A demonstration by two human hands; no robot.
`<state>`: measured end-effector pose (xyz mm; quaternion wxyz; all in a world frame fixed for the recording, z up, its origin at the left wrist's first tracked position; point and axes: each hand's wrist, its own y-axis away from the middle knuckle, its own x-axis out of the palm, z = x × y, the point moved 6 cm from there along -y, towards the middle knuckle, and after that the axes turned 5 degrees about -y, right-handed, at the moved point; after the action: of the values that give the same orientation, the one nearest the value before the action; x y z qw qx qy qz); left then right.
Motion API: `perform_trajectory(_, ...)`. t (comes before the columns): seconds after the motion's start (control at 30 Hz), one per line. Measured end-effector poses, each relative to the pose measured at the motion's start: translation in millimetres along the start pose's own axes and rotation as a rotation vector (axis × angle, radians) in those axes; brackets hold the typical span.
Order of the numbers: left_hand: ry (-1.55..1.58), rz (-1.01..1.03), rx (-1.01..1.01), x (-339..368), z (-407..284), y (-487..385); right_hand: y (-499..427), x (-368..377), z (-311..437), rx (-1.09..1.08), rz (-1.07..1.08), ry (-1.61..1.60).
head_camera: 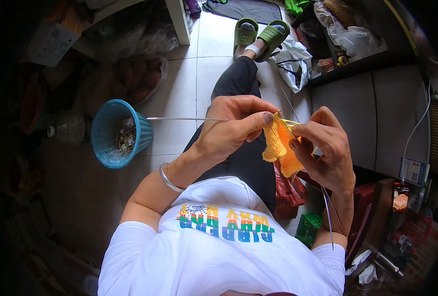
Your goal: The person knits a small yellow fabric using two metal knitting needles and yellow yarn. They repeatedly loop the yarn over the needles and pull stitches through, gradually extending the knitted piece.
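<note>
A small piece of yellow-orange knitting (pixel 275 142) hangs between my two hands, its top edge on thin metal knitting needles. My left hand (pixel 237 124) pinches the knitting's upper left edge between thumb and fingers, and a long needle (pixel 182 118) sticks out leftward from behind it. My right hand (pixel 321 144) grips the right side of the work, with yellow yarn (pixel 291 121) running near its fingertips. Below my right hand, more metal needles (pixel 328 212) point down along the forearm. Another thin needle (pixel 290 100) slants up beyond the work. My fingers hide part of the stitches.
A blue plastic basket (pixel 148 130) with scraps stands on the tiled floor at left. A red plastic bag (pixel 291 190) and a green package (pixel 309 228) lie below the knitting. A dark shelf (pixel 367 66) and a lit phone (pixel 400 198) are at right.
</note>
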<state>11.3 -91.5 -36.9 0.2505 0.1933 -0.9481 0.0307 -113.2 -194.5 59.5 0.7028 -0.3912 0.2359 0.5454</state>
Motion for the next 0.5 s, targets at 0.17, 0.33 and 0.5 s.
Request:
perform_trajectory(0.17,-0.030,0.024,-0.005,-1.4,-4.8,0.1,-1.1,-0.2,0.2,0.011,0.034,-0.015)
perform_trajectory(0.33,-0.137,0.166,-0.082,-1.5,-11.0,-0.6,-2.1,1.0,0.4,-0.016,0.171,-0.094)
perform_trajectory(0.5,-0.113,0.261,-0.120,0.2,-13.1,-1.8,1.0,1.8,-3.3,-0.004,0.170,-0.169)
